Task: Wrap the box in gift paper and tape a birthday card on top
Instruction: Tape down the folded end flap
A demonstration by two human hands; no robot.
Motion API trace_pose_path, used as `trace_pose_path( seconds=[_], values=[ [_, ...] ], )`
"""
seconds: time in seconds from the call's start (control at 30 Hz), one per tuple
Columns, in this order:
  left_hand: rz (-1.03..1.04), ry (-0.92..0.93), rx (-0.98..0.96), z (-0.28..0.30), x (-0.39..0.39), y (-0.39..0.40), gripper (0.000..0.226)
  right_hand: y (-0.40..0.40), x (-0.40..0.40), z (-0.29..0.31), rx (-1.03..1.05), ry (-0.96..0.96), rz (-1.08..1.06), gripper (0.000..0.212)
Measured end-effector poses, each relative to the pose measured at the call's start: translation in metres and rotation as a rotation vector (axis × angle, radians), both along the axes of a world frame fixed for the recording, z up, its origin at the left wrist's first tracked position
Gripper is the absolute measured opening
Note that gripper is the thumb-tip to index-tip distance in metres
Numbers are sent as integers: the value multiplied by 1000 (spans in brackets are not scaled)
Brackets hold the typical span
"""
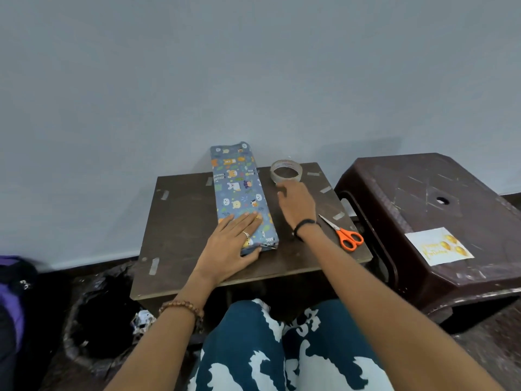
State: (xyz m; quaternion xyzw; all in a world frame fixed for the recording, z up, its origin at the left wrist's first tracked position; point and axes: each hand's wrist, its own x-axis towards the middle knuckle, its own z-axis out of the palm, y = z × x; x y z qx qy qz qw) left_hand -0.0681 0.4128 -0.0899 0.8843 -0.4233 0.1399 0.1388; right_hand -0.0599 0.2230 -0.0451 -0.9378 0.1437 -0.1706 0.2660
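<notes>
A long box wrapped in blue cartoon-animal gift paper lies lengthwise on the small dark table, its far end reaching the wall. My left hand lies flat on the box's near end, fingers straight, thumb along the near edge. My right hand hovers over the table right of the box, fingers relaxed, just short of the clear tape roll. A white birthday card with gold balloons lies on the brown plastic stool to the right.
Orange-handled scissors lie at the table's right edge. Several short tape strips stick to the tabletop. The brown plastic stool stands right of the table. A black-lined bin sits on the floor at left, beside a purple bag.
</notes>
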Motion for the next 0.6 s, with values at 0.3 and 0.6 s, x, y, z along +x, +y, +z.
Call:
trace_pose_path(
  seconds=[0.3, 0.6],
  values=[
    [-15, -82, -79, -7, 7, 2, 57, -14, 55, -4, -47, 309, 12, 46],
    [8, -68, -76, -4, 6, 2, 57, 4, -30, -23, -128, 150, -142, 22]
  ],
)
